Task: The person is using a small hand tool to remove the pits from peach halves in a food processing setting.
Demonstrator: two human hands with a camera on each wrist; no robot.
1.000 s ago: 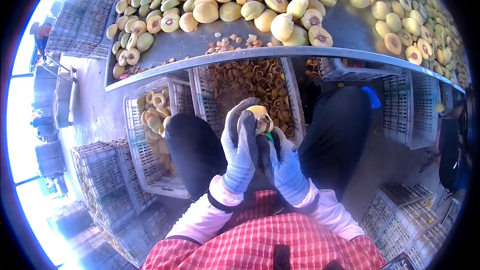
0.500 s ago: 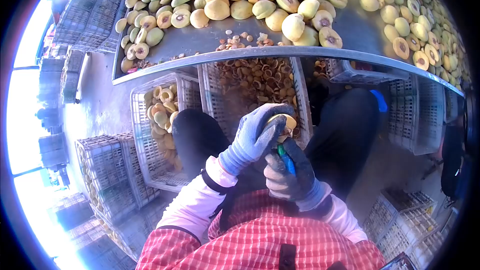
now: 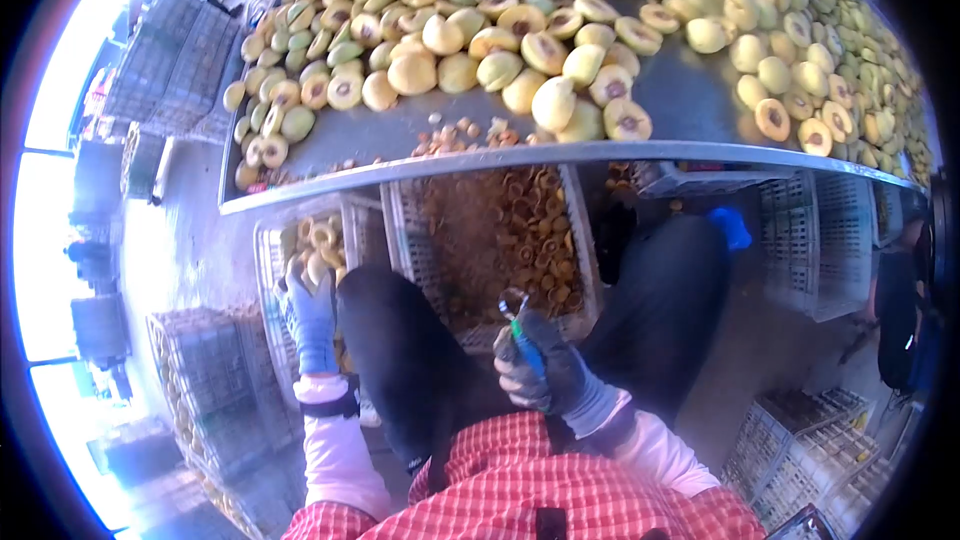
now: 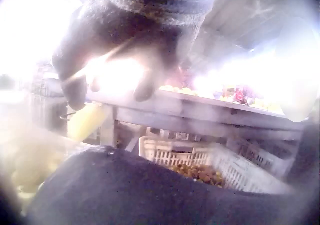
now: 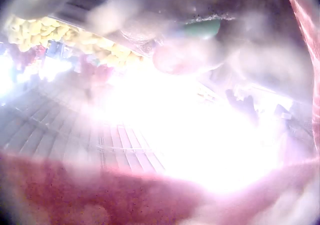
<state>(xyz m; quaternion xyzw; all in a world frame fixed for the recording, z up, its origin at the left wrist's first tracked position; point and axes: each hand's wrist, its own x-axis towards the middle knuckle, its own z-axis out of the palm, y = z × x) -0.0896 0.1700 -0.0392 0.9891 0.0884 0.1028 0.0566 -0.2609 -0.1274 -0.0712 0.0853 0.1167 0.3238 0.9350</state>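
In the head view my left hand (image 3: 312, 320), in a grey-blue work glove, is over the left crate (image 3: 268, 270) with its fingers spread. Pale yellow pitted fruit halves (image 3: 318, 238) lie in that crate. The left wrist view shows a yellow fruit half (image 4: 89, 122) just below the fingertips, blurred. My right hand (image 3: 550, 370), gloved too, grips the green and blue handle of a pitting tool (image 3: 514, 306), its metal loop pointing up and away over the middle crate (image 3: 398, 240). That crate holds brown pits and scraps (image 3: 535, 240). Glare washes out much of the right wrist view.
A metal table (image 3: 690, 90) with a raised front edge (image 3: 480, 157) spans the far side, heaped with halved yellow fruit (image 3: 420, 70). Small scraps (image 3: 460, 138) lie near its edge. Stacked crates (image 3: 215, 370) stand at left, more crates (image 3: 815, 420) at right. My knees flank the middle crate.
My left hand has let go of the fruit half it held at the tool and moved left to the left crate. The right hand still holds the pitting tool, slightly further left.
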